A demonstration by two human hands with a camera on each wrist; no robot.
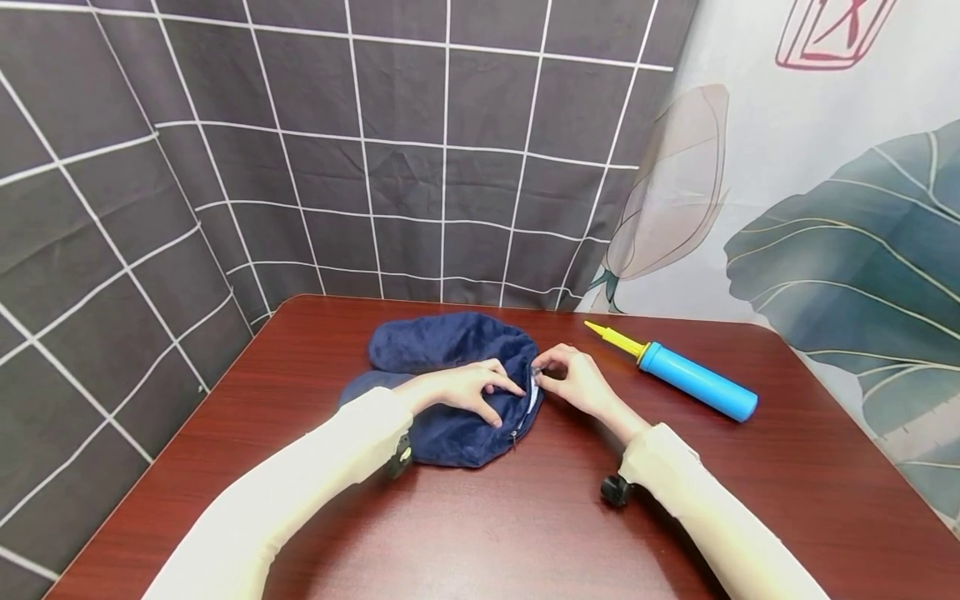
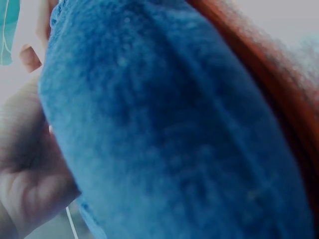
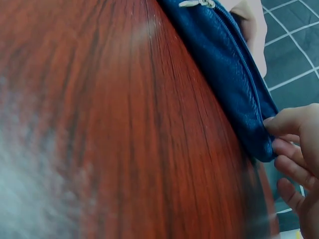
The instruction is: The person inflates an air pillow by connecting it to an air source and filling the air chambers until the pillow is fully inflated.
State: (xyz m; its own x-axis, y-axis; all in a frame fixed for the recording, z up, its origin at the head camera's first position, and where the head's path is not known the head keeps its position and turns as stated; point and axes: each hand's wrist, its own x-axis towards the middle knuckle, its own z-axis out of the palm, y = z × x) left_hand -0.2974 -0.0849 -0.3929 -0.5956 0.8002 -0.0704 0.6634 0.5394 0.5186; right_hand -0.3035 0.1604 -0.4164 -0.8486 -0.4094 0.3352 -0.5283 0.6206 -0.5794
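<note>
A navy plush U-shaped neck pillow [image 1: 450, 340] lies on the table with its two arms toward the left. Along its curved right end a zipper stands unzipped, and a strip of white lining [image 1: 533, 396] shows in the gap. The zipper pull [image 3: 197, 3] is at the near end of that gap. My right hand [image 1: 581, 382] pinches the fabric edge at the gap's far end between thumb and fingers. On top of the pillow rests my left hand [image 1: 468, 388], thumb and index finger spread toward the zipper. Blue plush [image 2: 164, 124] fills most of the left wrist view.
Right of the pillow lies a blue hand pump [image 1: 697, 381] with a yellow nozzle [image 1: 611, 334]. The reddish-brown table [image 1: 480, 533] ends at a dark grid-patterned curtain [image 1: 397, 183] behind. A white leaf-patterned curtain [image 1: 750, 275] hangs at the right.
</note>
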